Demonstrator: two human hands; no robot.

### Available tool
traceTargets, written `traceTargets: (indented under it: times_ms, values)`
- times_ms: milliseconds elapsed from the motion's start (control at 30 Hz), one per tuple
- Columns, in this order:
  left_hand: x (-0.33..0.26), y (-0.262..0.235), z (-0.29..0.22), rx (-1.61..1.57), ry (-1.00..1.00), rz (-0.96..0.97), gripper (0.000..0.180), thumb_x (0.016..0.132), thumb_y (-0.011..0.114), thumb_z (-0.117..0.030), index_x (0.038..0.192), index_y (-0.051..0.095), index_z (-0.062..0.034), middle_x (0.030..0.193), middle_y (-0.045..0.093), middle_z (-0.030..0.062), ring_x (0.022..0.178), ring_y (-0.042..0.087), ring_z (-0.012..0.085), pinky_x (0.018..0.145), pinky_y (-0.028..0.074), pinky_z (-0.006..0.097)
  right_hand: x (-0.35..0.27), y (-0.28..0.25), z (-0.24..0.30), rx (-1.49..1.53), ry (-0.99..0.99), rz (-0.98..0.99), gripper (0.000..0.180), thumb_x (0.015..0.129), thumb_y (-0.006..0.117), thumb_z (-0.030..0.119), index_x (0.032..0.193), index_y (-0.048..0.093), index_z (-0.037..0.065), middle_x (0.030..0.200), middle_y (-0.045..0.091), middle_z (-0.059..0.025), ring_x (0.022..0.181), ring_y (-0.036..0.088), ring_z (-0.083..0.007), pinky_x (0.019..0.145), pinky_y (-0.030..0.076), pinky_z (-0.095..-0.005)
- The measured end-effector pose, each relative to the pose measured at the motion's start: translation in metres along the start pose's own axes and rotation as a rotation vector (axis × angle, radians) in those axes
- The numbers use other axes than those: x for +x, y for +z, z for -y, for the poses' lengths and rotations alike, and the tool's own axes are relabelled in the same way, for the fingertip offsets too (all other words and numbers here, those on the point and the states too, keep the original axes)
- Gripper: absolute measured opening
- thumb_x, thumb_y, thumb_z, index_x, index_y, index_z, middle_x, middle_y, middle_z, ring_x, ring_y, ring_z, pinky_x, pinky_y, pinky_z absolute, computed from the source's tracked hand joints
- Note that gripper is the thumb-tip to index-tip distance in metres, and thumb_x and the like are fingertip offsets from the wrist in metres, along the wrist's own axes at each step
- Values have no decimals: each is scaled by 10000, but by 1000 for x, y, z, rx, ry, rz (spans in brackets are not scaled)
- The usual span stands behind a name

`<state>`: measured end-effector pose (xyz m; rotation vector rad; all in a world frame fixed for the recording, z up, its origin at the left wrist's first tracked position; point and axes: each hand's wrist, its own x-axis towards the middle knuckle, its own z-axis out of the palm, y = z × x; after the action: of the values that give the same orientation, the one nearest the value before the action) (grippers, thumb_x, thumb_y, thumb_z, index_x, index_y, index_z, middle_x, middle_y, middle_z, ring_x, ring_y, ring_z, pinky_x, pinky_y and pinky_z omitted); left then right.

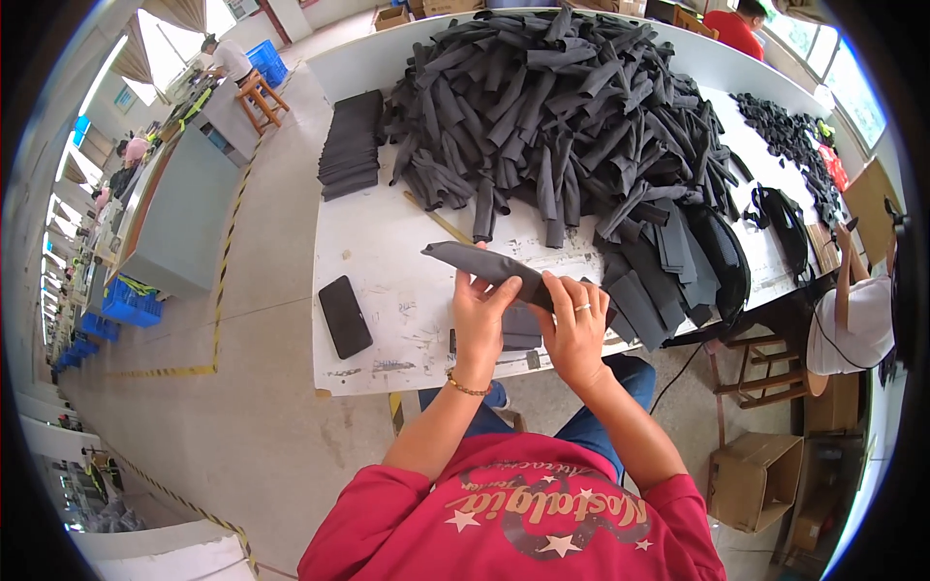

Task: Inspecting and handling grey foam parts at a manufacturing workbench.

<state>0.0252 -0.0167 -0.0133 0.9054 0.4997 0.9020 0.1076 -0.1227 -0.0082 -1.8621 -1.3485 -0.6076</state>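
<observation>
Dark grey fabric strip [489,263]: one piece, lying at the frame's centre, just above the near edge of the white counter [387,242]. The left hand [478,312] is closing on its middle, thumb on top; the right hand [575,324], wearing a ring, is pinching its right end. The strip is sagging little between the two grips, so it is judged light, soft and pliable, not slippery; best taken at an end or mid-length with a pinch.

Folded grey pieces [518,324]: a small flat stack sitting under the hands, touching the counter.

Black phone [345,317]: lying flat, left of the hands, apart from them.

Flat grey panels [659,276]: fanning out right of the hands.

Thin wooden stick [438,219]: lying aslant beyond the strip.

Large heap of grey strips [562,107]: filling the upper centre of the frame.

Neat stack of grey sheets [351,145]: standing at the heap's left.

Black bag [787,225]: resting toward the right.

Wooden stool [770,373]: standing at lower right, off the counter.
</observation>
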Motion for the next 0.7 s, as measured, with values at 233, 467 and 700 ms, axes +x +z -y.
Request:
traceTargets:
  times_ms: [233, 467, 700]
  values:
    - [7, -4, 0, -167, -76, 189, 330, 980, 546, -288, 1122, 569, 9, 915, 680, 149, 1087, 608, 269, 978, 435, 394, -21, 0, 9, 160, 51, 152, 464, 696, 740, 34, 1107, 525, 37, 1080, 534, -161, 902, 530, -350, 793, 431, -444]
    - [-17, 9, 15, -245, -139, 115, 345, 988, 526, -309, 1063, 591, 22, 997, 681, 169, 1126, 587, 262, 977, 445, 389, -13, 0, 9, 303, 5, 218, 387, 704, 720, 11, 1041, 532, 31, 1096, 539, -182, 953, 548, -378, 794, 467, -450]
    - [-17, 10, 22, -380, -110, 114, 294, 986, 527, -301, 1029, 597, -19, 1061, 679, 167, 1083, 612, 248, 951, 457, 372, -16, -11, -5, 315, 7, 295, 300, 743, 714, 34, 1003, 564, 47, 1064, 553, -177, 903, 589, -362, 712, 509, -432]
